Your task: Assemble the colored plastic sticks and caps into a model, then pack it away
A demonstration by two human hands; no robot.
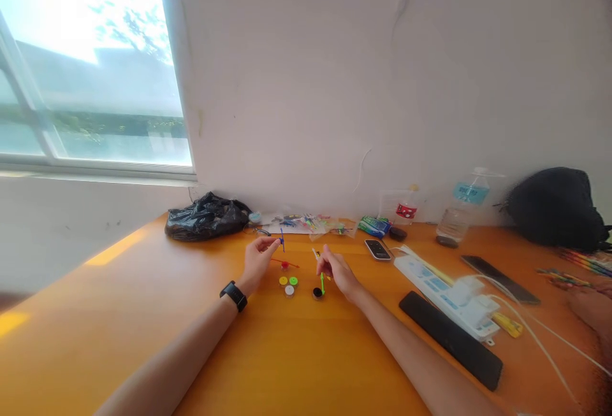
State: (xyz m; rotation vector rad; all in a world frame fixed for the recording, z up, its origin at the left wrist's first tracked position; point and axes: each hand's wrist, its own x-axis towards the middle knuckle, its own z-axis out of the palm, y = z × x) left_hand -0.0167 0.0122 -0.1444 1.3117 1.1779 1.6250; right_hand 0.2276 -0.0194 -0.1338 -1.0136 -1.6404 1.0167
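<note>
My left hand (257,264) was nearly closed, fingertips pinching a thin blue plastic piece (282,241), roughly 12 o'clock from the small round yellow disc (284,281) on the orange-brown wooden counter (296,352). Right hand (339,271), around 3 o'clock, was half-curled by a slim bright-green plastic piece (322,284); honestly couldn't tell if it had hold of anything.

Blue propeller (282,241) upright in left hand (257,263); green piece (322,284) upright beside black disc (317,293).
</note>
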